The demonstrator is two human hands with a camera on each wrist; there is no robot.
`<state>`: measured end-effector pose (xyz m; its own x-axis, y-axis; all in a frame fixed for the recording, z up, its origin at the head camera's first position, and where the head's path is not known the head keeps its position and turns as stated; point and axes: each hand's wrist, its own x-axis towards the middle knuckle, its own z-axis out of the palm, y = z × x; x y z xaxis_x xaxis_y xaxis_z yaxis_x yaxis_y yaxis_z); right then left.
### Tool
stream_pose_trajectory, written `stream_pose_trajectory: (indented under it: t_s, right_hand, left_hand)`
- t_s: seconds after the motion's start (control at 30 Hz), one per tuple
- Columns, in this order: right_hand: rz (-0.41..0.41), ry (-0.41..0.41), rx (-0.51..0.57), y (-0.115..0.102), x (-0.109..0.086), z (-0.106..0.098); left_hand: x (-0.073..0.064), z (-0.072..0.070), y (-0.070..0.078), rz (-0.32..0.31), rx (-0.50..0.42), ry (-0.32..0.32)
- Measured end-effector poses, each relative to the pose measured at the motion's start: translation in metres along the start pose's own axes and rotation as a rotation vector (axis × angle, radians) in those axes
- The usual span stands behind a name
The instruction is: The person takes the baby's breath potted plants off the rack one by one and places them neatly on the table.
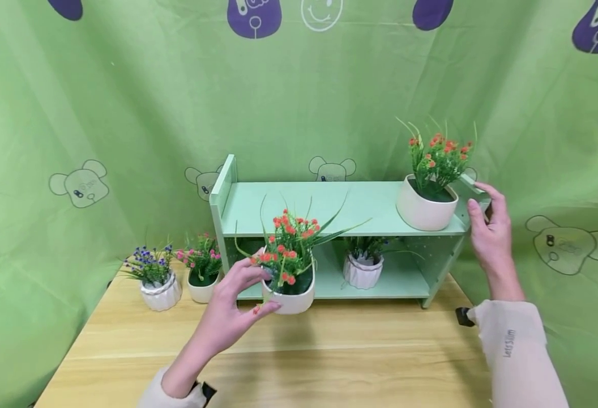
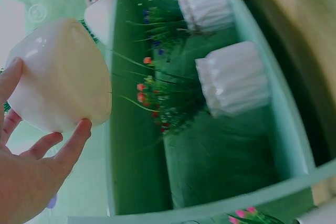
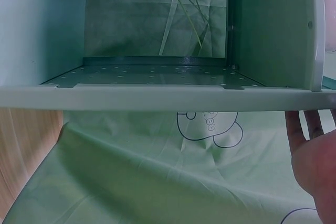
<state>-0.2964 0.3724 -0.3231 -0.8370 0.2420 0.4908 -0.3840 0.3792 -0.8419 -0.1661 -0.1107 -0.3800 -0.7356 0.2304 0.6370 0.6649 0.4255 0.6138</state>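
Note:
My left hand (image 1: 235, 294) grips a white oval flowerpot (image 1: 290, 300) of red-orange flowers by its side, raised in front of a light green two-tier shelf (image 1: 324, 201). Seen from the left wrist, fingers and thumb spread around this pot (image 2: 58, 77). At the shelf's right end panel (image 1: 466, 190), my right hand (image 1: 492, 232) holds the top edge, thumb towards the inside. Beside that hand stands a second white pot of red-orange flowers (image 1: 426, 209) on the upper board. The right wrist view shows fingers (image 3: 297, 129) against the panel's outer side.
On the lower board are a ribbed white pot with blue flowers (image 1: 363, 271) and another ribbed pot (image 2: 233, 80) with red-orange flowers. Left of the shelf, a blue-flowered pot (image 1: 161, 292) and a pink-flowered pot (image 1: 202, 289) stand on the wooden table (image 1: 360, 357). A green curtain (image 1: 151, 102) hangs behind.

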Motion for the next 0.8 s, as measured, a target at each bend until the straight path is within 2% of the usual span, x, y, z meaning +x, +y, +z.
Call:
stream_pose_trajectory:
  t_s: [0.17,0.3,0.4,0.57,0.7,0.8]
  right_hand:
    - [-0.010,0.008,-0.045,0.006,0.001,-0.002]
    - [-0.037,0.031,-0.115,0.012,0.005,-0.001]
    - [-0.045,0.037,-0.129,0.013,0.007,0.000]
    - [-0.041,0.032,-0.091,0.012,0.006,0.000]
    - [-0.045,0.034,-0.059,0.011,0.006,0.000]
    - [-0.046,0.031,-0.064,0.012,0.006,-0.001]
  left_hand:
    - [-0.017,-0.002,-0.014,-0.020,0.050,-0.005]
    - [-0.035,-0.005,-0.025,-0.077,0.027,-0.005]
    - [-0.049,-0.007,-0.035,-0.135,-0.014,0.001]
    - [-0.068,-0.011,-0.050,-0.219,-0.075,0.026]
    - [-0.079,-0.019,-0.054,-0.242,-0.070,0.043]
    - [-0.088,-0.026,-0.066,-0.281,-0.096,0.043]
